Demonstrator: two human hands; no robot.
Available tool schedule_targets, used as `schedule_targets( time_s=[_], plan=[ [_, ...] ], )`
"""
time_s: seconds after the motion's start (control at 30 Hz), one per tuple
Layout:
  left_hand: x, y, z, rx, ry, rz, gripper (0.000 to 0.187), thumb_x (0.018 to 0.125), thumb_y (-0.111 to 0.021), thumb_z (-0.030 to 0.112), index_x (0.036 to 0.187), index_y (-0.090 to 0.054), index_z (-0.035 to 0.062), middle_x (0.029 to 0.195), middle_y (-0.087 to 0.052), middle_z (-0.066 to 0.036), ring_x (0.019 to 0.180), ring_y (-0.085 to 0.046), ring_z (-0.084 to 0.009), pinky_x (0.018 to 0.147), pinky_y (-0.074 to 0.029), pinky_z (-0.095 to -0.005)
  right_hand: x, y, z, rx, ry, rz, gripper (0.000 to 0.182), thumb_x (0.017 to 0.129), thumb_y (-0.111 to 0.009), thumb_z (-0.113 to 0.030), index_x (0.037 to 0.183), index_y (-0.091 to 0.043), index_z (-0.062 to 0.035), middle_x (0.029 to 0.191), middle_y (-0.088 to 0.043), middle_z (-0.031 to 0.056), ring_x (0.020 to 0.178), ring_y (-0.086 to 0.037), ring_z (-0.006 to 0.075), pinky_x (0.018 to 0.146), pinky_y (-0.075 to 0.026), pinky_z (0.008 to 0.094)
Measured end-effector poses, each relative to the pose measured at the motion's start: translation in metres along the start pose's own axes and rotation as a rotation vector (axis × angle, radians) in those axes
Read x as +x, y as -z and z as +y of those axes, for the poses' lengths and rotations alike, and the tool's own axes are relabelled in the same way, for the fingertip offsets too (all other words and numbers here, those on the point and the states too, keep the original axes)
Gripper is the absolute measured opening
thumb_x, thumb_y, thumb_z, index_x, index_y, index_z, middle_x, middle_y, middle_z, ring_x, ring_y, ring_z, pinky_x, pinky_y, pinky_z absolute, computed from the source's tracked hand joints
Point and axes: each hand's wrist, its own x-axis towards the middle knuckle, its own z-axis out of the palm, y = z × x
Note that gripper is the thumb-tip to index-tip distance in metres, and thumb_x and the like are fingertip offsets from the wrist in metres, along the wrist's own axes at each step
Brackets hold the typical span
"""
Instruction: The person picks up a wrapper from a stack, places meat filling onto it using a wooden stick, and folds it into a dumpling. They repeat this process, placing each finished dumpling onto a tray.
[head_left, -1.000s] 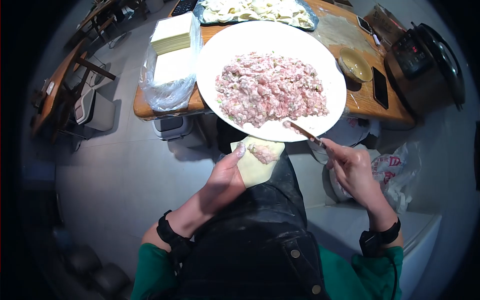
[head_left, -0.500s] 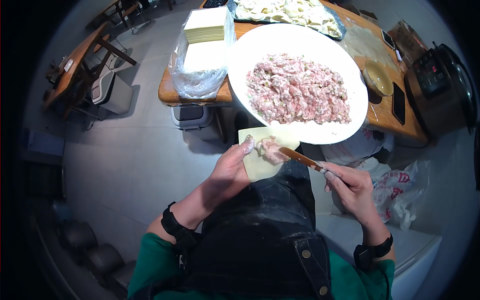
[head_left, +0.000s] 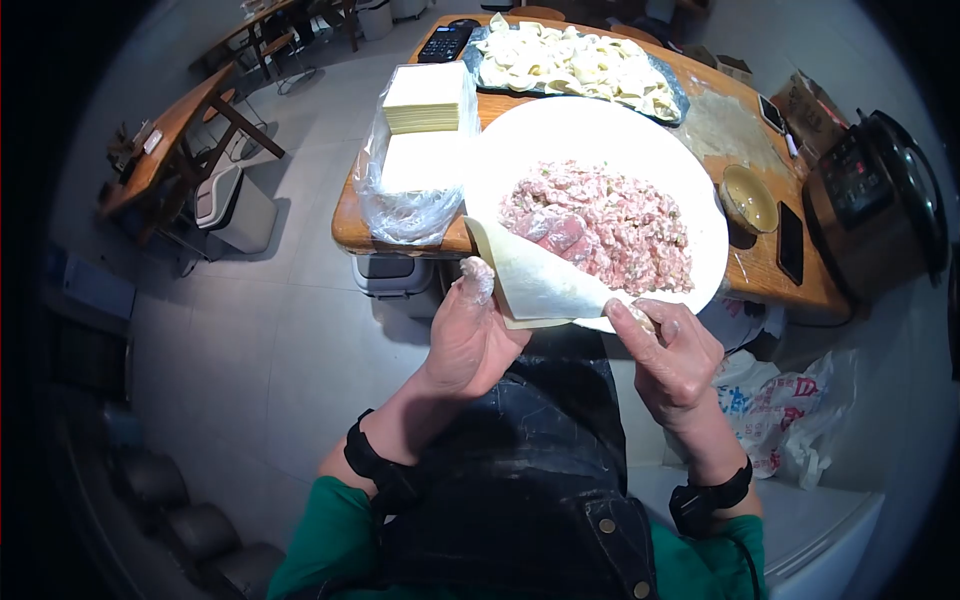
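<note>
The counter [head_left: 755, 268] runs far and right, its near edge partly hidden by the white plate [head_left: 708, 205] of minced filling [head_left: 640, 225]. The dark cooker [head_left: 865, 190] stands at right; folded dumplings [head_left: 575, 65] lie at the far side, left of the bowl [head_left: 750, 198]. The left hand [head_left: 468, 340] is open beneath the wrapper [head_left: 550, 280], thumb raised, other fingers largely hidden. The right hand [head_left: 680, 360] pinches the wrapper's right corner. A pink patch at its far edge could be fingertips or filling; I cannot tell. The wrapper, flat half a second ago, is now folded over, covering its filling, and overlaps the plate's near-left part in view. The brown spatula, clear earlier, is hard to make out.
</note>
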Motion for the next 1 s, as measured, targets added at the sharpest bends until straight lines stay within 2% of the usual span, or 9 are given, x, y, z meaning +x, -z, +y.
schedule_targets(
  time_s=[0.13, 0.2, 0.33, 0.47, 0.6, 0.73, 0.83, 0.9, 1.0],
  plan=[
    [-0.002, 0.011, -0.012, 0.004, -0.162, -0.071, 0.061, 0.092, -0.051, 0.029, 0.139, -0.024, -0.0003, 0.143, -0.032, -0.016, 0.132, -0.033, -0.0261, 0.110, -0.026, -0.0418, -0.010, -0.007, -0.003, -0.006, -0.021, -0.074, 0.048, 0.062, -0.062, -0.002, 0.107, -0.067, -0.0141, 0.081, -0.063, 0.0065, 0.060, -0.057, 0.0176, 0.051, -0.046, 0.0252],
    [0.002, 0.005, -0.015, 0.081, -0.139, 0.119, 0.041, 0.093, -0.053, 0.020, 0.128, -0.044, 0.0020, 0.128, -0.051, -0.009, 0.117, -0.049, -0.0195, 0.102, -0.037, -0.0362, -0.016, -0.008, -0.003, -0.011, -0.032, -0.106, 0.049, 0.062, -0.062, 0.001, 0.108, -0.067, -0.0137, 0.083, -0.064, 0.0068, 0.063, -0.060, 0.0182, 0.052, -0.048, 0.0261],
    [0.010, 0.011, -0.014, 0.107, -0.091, 0.281, 0.035, 0.095, -0.048, 0.018, 0.126, -0.045, 0.0016, 0.125, -0.052, -0.010, 0.113, -0.052, -0.0186, 0.098, -0.041, -0.0338, -0.028, -0.003, 0.009, 0.118, -0.169, -0.116, 0.047, 0.063, -0.063, 0.007, 0.107, -0.066, -0.0092, 0.081, -0.067, 0.0086, 0.067, -0.065, 0.0202, 0.056, -0.052, 0.0286],
    [0.019, 0.017, 0.002, 0.132, -0.125, 0.338, 0.047, 0.096, -0.042, 0.016, 0.137, -0.026, -0.0003, 0.132, -0.045, -0.017, 0.120, -0.047, -0.0241, 0.104, -0.038, -0.0386, -0.044, 0.042, 0.071, -0.062, -0.247, -0.162, 0.038, 0.067, -0.065, 0.005, 0.103, -0.066, -0.0064, 0.070, -0.064, 0.0079, 0.062, -0.064, 0.0203, 0.053, -0.049, 0.0293],
    [0.020, 0.026, -0.005, 0.153, -0.086, 0.335, 0.038, 0.095, -0.047, 0.017, 0.128, -0.040, 0.0003, 0.125, -0.052, -0.014, 0.113, -0.053, -0.0216, 0.097, -0.043, -0.0372, -0.039, 0.069, 0.155, -0.481, -0.459, -0.090, 0.022, 0.077, -0.063, -0.003, 0.097, -0.066, -0.0118, 0.069, -0.060, 0.0093, 0.062, -0.061, 0.0262, 0.053, -0.047, 0.0345],
    [0.021, 0.027, -0.008, 0.262, -0.049, 0.284, 0.034, 0.094, -0.050, 0.018, 0.123, -0.048, -0.0019, 0.119, -0.057, -0.015, 0.106, -0.058, -0.0215, 0.095, -0.045, -0.0353, -0.037, 0.072, 0.215, -0.695, -0.453, -0.436, 0.008, 0.080, -0.058, -0.010, 0.084, -0.065, -0.0093, 0.070, -0.060, 0.0121, 0.066, -0.062, 0.0300, 0.055, -0.046, 0.0411],
    [0.022, 0.028, -0.007, 0.349, -0.053, 0.279, 0.033, 0.094, -0.050, 0.017, 0.119, -0.052, -0.0041, 0.111, -0.062, -0.014, 0.101, -0.059, -0.0177, 0.092, -0.044, -0.0319, -0.022, 0.064, 0.204, -0.570, -0.533, -0.272, 0.011, 0.082, -0.059, -0.016, 0.085, -0.068, -0.0100, 0.059, -0.059, 0.0130, 0.059, -0.061, 0.0312, 0.053, -0.046, 0.0413],
    [0.022, 0.036, -0.013, 0.480, -0.058, 0.267, 0.034, 0.093, -0.051, 0.016, 0.120, -0.050, -0.0064, 0.109, -0.062, -0.016, 0.099, -0.061, -0.0217, 0.092, -0.045, -0.0337, -0.013, 0.055, 0.175, -0.115, -0.803, -0.162, 0.016, 0.087, -0.060, -0.016, 0.094, -0.068, -0.0042, 0.059, -0.059, 0.0040, 0.052, -0.056, 0.0143, 0.049, -0.042, 0.0285],
    [0.026, 0.032, -0.014, 0.519, 0.002, 0.253, 0.032, 0.093, -0.054, 0.015, 0.118, -0.056, -0.0051, 0.100, -0.065, -0.008, 0.088, -0.059, -0.0103, 0.082, -0.047, -0.0248, -0.004, 0.035, 0.096, 0.490, -0.967, -0.154, 0.018, 0.088, -0.061, -0.012, 0.096, -0.067, 0.0029, 0.061, -0.054, -0.0036, 0.057, -0.045, 0.0014, 0.050, -0.036, 0.0173]
  ],
)
